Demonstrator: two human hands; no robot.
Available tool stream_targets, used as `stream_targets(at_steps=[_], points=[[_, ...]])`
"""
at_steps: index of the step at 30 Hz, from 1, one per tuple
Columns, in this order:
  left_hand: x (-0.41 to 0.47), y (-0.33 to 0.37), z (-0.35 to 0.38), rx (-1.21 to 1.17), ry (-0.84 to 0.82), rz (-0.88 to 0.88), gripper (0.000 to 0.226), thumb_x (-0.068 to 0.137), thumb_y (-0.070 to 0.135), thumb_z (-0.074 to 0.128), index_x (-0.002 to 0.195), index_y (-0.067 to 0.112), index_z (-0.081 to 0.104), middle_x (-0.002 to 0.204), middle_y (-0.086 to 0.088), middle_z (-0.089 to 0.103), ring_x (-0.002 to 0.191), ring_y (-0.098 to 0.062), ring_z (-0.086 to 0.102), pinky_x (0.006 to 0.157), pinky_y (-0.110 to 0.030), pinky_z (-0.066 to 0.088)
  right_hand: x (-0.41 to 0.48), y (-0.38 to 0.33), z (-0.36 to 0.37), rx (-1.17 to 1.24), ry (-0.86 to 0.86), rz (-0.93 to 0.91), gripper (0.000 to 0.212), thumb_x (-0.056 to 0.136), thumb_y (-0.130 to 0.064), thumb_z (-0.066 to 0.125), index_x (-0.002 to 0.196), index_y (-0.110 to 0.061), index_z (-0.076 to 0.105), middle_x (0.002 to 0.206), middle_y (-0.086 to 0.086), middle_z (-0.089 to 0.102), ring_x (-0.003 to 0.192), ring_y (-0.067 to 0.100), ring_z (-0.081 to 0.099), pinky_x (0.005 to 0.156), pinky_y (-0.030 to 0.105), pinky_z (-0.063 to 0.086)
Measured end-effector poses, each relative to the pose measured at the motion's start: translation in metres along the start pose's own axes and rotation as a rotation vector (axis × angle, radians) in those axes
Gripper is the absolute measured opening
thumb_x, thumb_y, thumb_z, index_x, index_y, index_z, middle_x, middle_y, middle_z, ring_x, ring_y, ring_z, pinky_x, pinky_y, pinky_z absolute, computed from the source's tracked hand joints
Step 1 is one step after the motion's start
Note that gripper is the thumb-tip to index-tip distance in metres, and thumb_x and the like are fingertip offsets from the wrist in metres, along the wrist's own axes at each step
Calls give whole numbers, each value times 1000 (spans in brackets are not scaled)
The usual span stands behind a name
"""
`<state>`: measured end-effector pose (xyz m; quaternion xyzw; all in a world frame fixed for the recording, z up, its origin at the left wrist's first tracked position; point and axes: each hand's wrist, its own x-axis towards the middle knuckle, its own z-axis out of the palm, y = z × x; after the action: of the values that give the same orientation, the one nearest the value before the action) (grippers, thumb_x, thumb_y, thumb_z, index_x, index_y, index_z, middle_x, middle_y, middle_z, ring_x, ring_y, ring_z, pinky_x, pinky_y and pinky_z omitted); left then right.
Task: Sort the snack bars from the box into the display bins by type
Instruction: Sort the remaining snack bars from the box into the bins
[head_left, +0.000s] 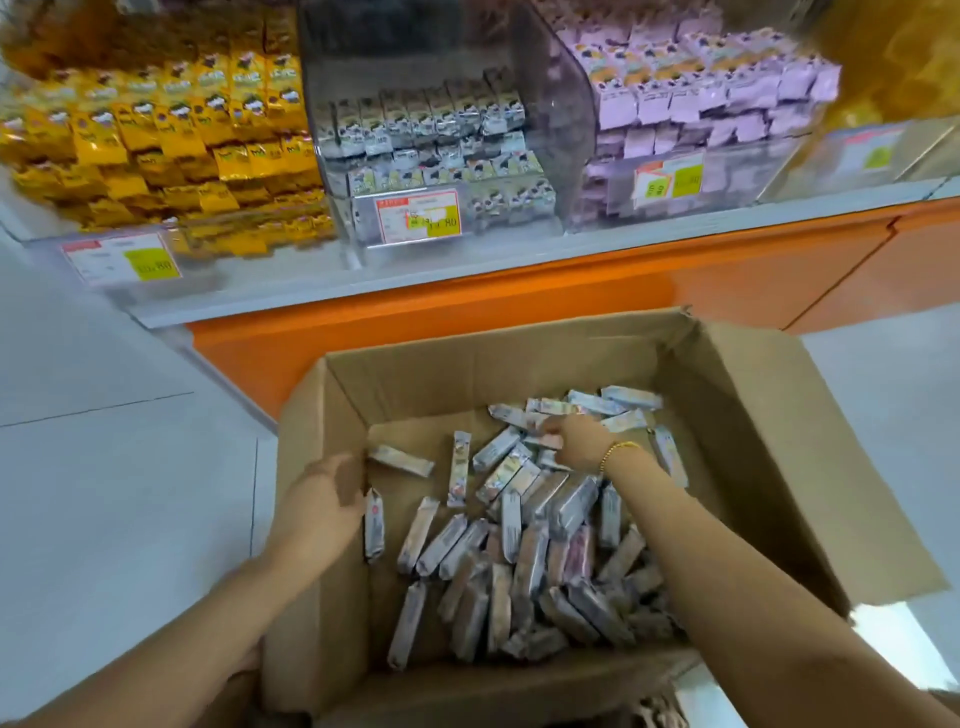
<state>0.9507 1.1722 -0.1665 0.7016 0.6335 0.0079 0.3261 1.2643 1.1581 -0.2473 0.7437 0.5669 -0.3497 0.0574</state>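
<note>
An open cardboard box (405, 374) stands on the floor with several silver-wrapped snack bars (524, 566) lying loose in it. My left hand (322, 506) grips the box's left wall at its rim. My right hand (574, 441), a gold bracelet at its wrist, reaches into the far part of the box and its fingers curl around bars (545, 431) there. Above stand three clear display bins: a yellow-pack bin (156, 150) at left, a grey-pack bin (441, 140) in the middle, and a lilac-pack bin (691, 109) at right.
The bins sit on a white shelf (467, 270) with an orange base (519, 306) below it. Price tags (418, 215) hang on the bin fronts. The box's right flap (810, 467) folds outward. Pale tiled floor (114, 467) lies to the left.
</note>
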Motion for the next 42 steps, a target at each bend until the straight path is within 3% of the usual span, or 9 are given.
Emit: stream_targets(at_steps=[6,9,11,15,19,28,34,38,42], points=[[-10,-30,16,108,-79,67,76,90,7,55,151,7,9,160,-3,6,144,-19,22,113,-28,25,-14,61,70,-110,-199,79,86,86,11,42,151,-36,11,161,6,-6,142,30,25,97,31,43],[-4,-26,16,103,-75,19,78,91,11,53,152,6,4,160,-5,4,144,-21,22,113,-29,27,-9,63,83,-108,-201,48,95,82,17,42,151,-37,7,159,2,-15,136,31,36,68,23,47],[1,-23,14,123,-111,-23,76,93,13,53,151,5,5,160,-7,4,143,-24,24,112,-29,27,-2,59,83,-117,-223,33,95,81,19,43,151,-37,12,160,1,-9,133,30,40,63,20,47],[4,-13,8,165,-158,-65,74,96,16,49,151,3,2,160,-7,-1,140,-24,30,108,-25,28,12,39,72,-260,-271,11,74,90,6,48,150,-30,24,156,15,15,102,25,53,87,34,47],[4,-11,4,177,-166,-74,73,97,21,48,151,5,2,160,-5,0,136,-24,37,106,-24,31,18,27,68,-401,-321,-43,66,89,-17,66,147,-25,35,144,11,42,128,26,44,102,33,39],[5,-7,-4,240,-246,-81,75,96,28,52,151,2,9,160,-7,-1,138,-26,33,106,-28,32,15,30,75,-384,-320,57,63,77,-41,76,129,-12,56,133,10,50,120,25,49,97,30,43],[7,13,-28,303,-428,-4,75,88,34,65,147,7,27,136,-4,45,123,-21,44,91,-26,41,-17,10,30,163,-494,74,60,66,-59,75,111,-20,68,123,3,59,107,17,57,90,29,49],[0,32,-58,89,-439,285,102,78,31,76,145,51,3,158,13,5,141,-12,24,110,-25,27,-31,-41,-30,948,-669,-103,82,43,-46,93,109,-8,62,112,5,63,99,21,64,92,35,52],[-17,63,-99,-327,-238,419,69,64,38,81,125,50,50,128,22,57,116,3,52,105,-29,40,-63,-104,-73,1138,-812,-491,76,67,-41,82,124,-3,50,115,10,66,106,23,62,92,37,51]])
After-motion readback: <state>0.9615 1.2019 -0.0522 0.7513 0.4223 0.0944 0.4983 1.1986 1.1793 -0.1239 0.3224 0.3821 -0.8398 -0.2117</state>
